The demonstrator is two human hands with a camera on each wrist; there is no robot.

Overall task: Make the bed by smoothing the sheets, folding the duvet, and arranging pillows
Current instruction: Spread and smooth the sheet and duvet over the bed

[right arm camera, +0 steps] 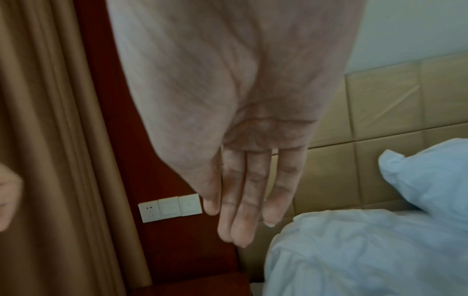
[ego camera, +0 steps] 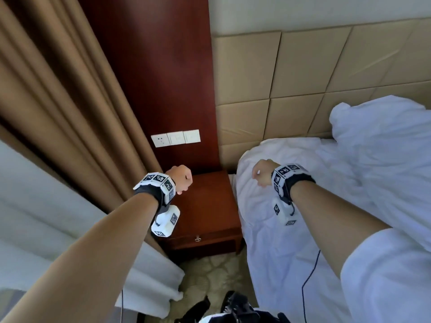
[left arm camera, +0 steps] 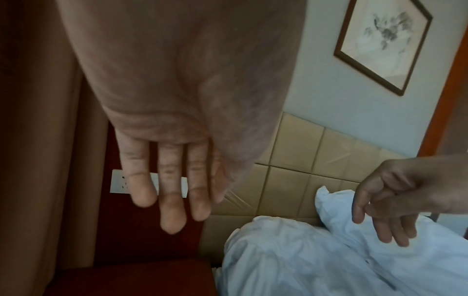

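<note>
Both hands are hanging in the air, holding nothing. The left hand [ego camera: 180, 179] is hovering above the nightstand [ego camera: 210, 206]; the right hand [ego camera: 263, 172] is hovering over the rumpled white duvet [ego camera: 291, 229] on the bed. The wrist views are showing straight, relaxed fingers [left arm camera: 172, 200], hidden from the head view. A pillow [ego camera: 382, 127] is leaning against the headboard [ego camera: 303, 89]. Only the left wrist view is showing a framed picture [left arm camera: 382, 44].

White, creased bedding [ego camera: 303, 206] filled the lower right of the head view under a white pillow [ego camera: 384, 127]. The headboard [ego camera: 291, 73] showed tan square panels. Reddish-brown wood formed the nightstand [ego camera: 210, 206]; the curtain [ego camera: 58, 89] at left was tan, the 3 switch plates [ego camera: 176, 138] white.
</note>
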